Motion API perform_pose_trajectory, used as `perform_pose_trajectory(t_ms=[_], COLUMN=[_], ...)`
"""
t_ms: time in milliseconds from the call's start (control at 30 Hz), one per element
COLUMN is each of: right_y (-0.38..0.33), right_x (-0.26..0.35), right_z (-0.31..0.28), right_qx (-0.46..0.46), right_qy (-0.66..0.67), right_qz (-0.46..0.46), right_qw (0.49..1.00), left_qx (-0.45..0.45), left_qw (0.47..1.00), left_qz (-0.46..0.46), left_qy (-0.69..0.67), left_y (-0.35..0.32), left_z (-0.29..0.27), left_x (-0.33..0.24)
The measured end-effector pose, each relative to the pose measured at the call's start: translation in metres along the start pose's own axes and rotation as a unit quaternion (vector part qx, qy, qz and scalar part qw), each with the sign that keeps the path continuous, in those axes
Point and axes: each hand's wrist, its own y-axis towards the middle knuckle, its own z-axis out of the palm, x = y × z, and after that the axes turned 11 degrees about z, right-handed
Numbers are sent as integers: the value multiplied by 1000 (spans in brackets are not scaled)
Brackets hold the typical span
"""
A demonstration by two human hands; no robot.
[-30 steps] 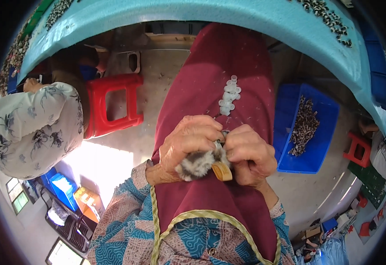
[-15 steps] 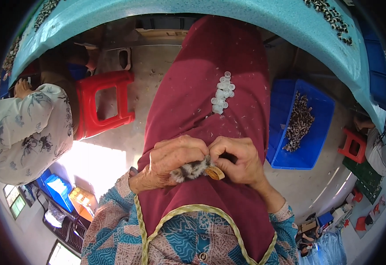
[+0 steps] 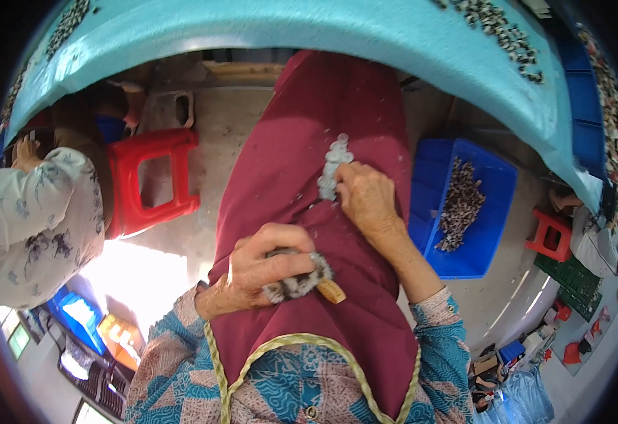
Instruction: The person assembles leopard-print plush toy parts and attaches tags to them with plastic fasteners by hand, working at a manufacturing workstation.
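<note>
- Left hand (image 3: 263,265) still has its fingers curled snugly round a grey-and-white, rounded furry piece (image 3: 300,286) with a flat yellow-tan strip (image 3: 332,290), near side of the lap. Its palm hides a lot of that.
- Small round clear-plastic caps (image 3: 333,168) lie farther off on the maroon cloth apron (image 3: 273,169).
- Right hand (image 3: 370,199) just left the fur for the caps, probably fetching one. Fingers bunched; can't tell if they've got any.

No writing can be read (the yellow tag (image 3: 332,290) shows too small to tell).
</note>
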Motion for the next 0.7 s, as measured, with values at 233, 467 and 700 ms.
perform_pose_trajectory(t_ms=[233,467,700], right_y=[-13,-39,-43], right_x=[-6,41,39], right_z=[-2,-13,-7], right_qx=[-83,164,189], right_qy=[142,503,585], right_qz=[-32,13,66], right_qw=[986,848,786], left_qx=[-53,-105,-112], left_qw=[997,992,988], left_qz=[-25,-36,-69], left_qy=[42,54,83], left_y=[-15,-13,-7], left_z=[14,22,22], left_x=[11,13,12])
